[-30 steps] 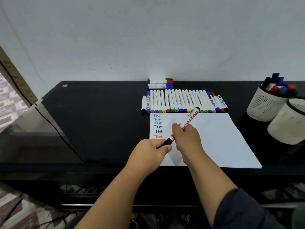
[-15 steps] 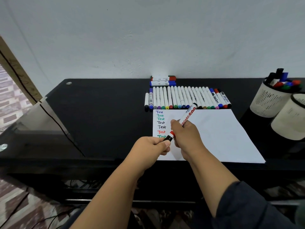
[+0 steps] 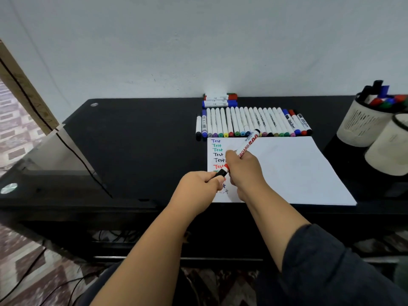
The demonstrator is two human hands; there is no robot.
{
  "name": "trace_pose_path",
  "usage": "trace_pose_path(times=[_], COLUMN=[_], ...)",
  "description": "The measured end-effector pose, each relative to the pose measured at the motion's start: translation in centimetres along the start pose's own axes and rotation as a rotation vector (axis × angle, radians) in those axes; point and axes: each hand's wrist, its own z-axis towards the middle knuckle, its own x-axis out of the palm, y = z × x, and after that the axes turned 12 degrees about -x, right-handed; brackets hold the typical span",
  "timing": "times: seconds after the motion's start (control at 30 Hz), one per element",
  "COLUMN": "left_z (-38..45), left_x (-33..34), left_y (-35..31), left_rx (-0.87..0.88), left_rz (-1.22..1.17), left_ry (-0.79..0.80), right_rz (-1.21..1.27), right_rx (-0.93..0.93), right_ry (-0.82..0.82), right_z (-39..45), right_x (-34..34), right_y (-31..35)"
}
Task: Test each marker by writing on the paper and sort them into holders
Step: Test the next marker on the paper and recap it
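I see whiteboard marker (image 3: 245, 148) tilted above paper (image 3: 287, 168), body gripped in right hand (image 3: 245, 171), fingers curled round it. Left hand (image 3: 198, 186) pinches black cap (image 3: 220, 173) at marker's lower end. Paper lies flat on black surface (image 3: 132, 140), row of markers (image 3: 254, 124) just behind, two holders (image 3: 375, 133) right.

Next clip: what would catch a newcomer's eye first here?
Front and centre, the right hand grips a whiteboard marker while the left hand pinches its black cap, over the white paper with its column of coloured "Test" words. Behind the paper lies a long row of markers.
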Motion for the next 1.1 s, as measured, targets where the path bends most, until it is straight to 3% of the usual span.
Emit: trace_pose_path(times=[0.1, 0.23, 0.37, 0.63, 0.83, 1.1], left_z=[0.0, -0.8, -0.2, 0.5, 1.2, 1.7], left_x=[-0.4, -1.4, -2.2, -1.5, -1.2, -0.9], left_y=[0.4, 1.4, 1.7, 1.6, 1.7, 1.7], left_rx=[-0.05, -0.07, -0.077, -0.056, -0.072, -0.065], left_rz=[-0.162, -0.277, -0.255, -0.129, -0.063, -0.061], left_ry=[0.077, 0.181, -0.022, -0.215, -0.249, -0.256], right_rz=[0.003, 0.161, 0.197, 0.228, -0.059, -0.15], right_rx=[0.001, 0.033, 0.052, -0.07, -0.239, -0.275], right_ry=[0.03, -0.128, -0.096, 0.032, 0.039, 0.096], right_z=[0.0, 1.6, 1.9, -0.3, -1.3, -1.8], right_x=[0.3, -2.4, -3.0, -3.6, -4.5, -3.3], right_y=[-0.2, 0.2, -0.2, -1.0, -1.9, -2.8])
